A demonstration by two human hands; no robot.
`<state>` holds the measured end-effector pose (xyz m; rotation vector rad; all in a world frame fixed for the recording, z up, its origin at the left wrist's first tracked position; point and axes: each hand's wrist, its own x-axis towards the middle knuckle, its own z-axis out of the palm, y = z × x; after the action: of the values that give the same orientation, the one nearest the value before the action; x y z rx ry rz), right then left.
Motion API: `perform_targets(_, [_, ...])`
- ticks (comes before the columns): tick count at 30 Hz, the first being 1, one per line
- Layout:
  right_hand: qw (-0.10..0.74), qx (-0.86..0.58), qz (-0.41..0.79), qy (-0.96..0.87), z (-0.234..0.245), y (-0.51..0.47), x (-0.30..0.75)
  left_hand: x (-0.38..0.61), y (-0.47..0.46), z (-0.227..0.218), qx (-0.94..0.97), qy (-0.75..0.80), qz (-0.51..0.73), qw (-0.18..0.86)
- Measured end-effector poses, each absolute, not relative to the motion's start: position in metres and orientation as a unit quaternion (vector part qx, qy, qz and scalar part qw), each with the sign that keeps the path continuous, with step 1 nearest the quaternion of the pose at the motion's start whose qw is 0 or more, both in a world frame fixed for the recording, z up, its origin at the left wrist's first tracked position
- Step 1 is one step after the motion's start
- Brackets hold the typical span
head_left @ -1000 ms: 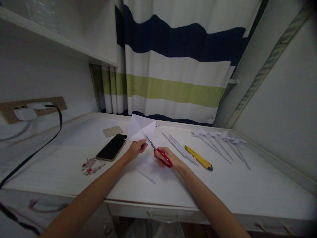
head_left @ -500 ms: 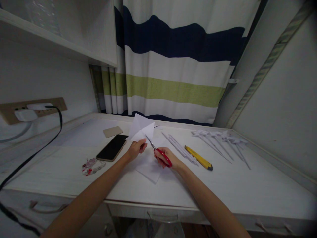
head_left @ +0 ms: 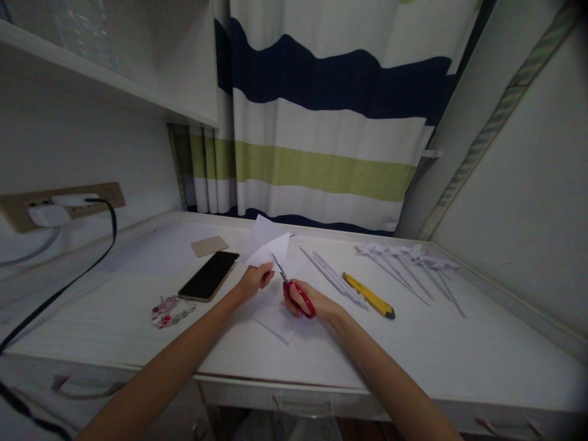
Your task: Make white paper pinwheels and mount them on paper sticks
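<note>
Pinched in my left hand (head_left: 256, 279) is a sheet of white paper (head_left: 267, 240), raised above the desk with creases and a slit between its flaps. My right hand (head_left: 309, 298) grips a pair of red-handled scissors (head_left: 304, 300) by the loops. Their metal blades point up and left, against the paper's lower right edge; whether they bite into it I cannot tell. Beneath my hands another white sheet (head_left: 278, 324) lies flat on the desk.
On the left lie a black phone (head_left: 209, 277), a beaded bracelet (head_left: 171, 311) and a beige card (head_left: 209, 246). To the right are rolled paper sticks (head_left: 334, 278), a yellow utility knife (head_left: 369, 295) and several paper pinwheel-like pieces on sticks (head_left: 408, 257). A striped curtain (head_left: 321, 138) hangs behind the desk.
The held paper has turned slightly and its flaps have shifted to the right. The scissors have tilted more upright, and my right hand has moved slightly left and down.
</note>
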<state>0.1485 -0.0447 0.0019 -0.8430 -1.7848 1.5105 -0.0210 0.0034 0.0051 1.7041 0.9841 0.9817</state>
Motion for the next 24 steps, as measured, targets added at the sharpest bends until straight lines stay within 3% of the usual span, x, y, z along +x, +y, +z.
perform_targets(24, [0.343, -0.287, 0.618, -0.647, -0.0049, -0.0410, 0.1464, -0.0170, -0.0038, 0.0032, 0.708, 0.400, 0.363, 0.455])
